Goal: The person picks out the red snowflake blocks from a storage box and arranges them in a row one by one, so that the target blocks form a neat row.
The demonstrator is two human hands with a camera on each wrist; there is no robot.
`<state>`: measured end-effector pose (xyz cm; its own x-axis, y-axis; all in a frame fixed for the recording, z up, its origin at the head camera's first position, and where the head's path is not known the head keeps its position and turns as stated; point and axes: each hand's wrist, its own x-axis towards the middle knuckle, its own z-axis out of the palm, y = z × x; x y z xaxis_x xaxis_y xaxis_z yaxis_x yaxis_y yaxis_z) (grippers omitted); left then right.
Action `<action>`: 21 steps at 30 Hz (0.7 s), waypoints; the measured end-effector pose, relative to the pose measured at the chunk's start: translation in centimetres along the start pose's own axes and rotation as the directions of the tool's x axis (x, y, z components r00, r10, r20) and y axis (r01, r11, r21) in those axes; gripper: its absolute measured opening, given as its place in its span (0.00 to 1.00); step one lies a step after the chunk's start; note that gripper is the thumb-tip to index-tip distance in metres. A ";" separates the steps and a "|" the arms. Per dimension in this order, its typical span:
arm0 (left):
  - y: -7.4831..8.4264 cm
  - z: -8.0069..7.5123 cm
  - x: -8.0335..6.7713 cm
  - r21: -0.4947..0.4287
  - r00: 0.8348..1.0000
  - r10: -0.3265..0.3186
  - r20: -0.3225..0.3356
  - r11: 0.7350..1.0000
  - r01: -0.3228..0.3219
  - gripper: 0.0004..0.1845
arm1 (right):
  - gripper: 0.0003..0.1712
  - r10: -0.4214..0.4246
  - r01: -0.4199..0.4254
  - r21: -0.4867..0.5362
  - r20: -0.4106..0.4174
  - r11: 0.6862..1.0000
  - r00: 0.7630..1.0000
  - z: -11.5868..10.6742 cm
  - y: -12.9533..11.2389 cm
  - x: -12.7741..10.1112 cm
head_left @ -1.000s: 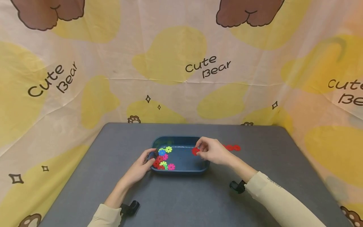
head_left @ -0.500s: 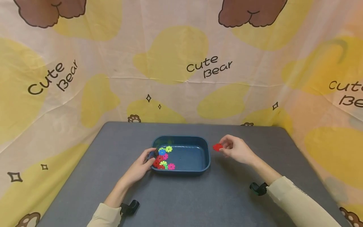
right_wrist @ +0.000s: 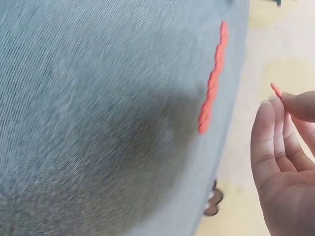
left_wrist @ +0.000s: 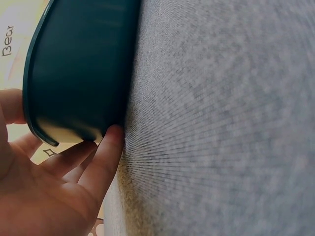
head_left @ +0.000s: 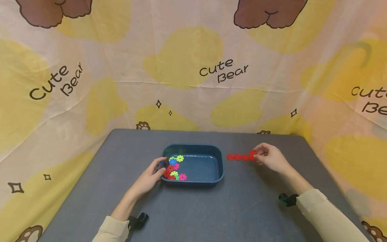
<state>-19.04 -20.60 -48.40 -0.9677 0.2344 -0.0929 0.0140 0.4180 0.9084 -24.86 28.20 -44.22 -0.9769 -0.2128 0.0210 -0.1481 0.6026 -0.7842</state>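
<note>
A dark blue plastic basin [head_left: 193, 183] stands on the table, with my left hand [head_left: 147, 179] gripping its left end. In the left wrist view, thumb and fingers close around the basin's wall [left_wrist: 81, 64]. Pinched between my right thumb and fingers is a red snowflake disc [head_left: 253, 154], a flat notched building piece. My right hand [head_left: 272, 159] holds it over the right end of a straight row of red snowflake discs [head_left: 238, 157] on the table. The right wrist view shows the disc [right_wrist: 276, 90] edge-on and raised above that row [right_wrist: 212, 81].
Several loose snowflake discs lie at the basin's left side, among them a blue one [head_left: 172, 162], a yellow one [head_left: 180, 158] and a pink one [head_left: 182, 177]. A patterned cloth [head_left: 181, 67] hangs behind the grey table [head_left: 196, 215].
My right hand has carried the red disc from above the basin's right side rightward to the far end of the row, uncovering the row. The left hand keeps its grip on the basin.
</note>
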 end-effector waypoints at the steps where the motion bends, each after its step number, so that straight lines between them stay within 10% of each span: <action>1: 0.0 0.0 0.0 0.000 1.000 0.000 0.002 1.000 0.000 0.27 | 0.15 0.009 -0.009 -0.007 -0.006 1.000 1.000 -0.1 0.4 0.0; 21: 0.1 0.1 -0.1 0.006 1.000 -0.005 -0.007 1.000 0.005 0.26 | 0.16 0.111 -0.112 -0.115 -0.008 0.987 0.994 -0.8 4.8 0.8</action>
<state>-18.92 -20.50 -48.33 -0.9694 0.2262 -0.0950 0.0104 0.4246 0.9053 -26.45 31.50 -47.46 -0.9885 -0.1381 -0.0614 -0.0549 0.7067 -0.7054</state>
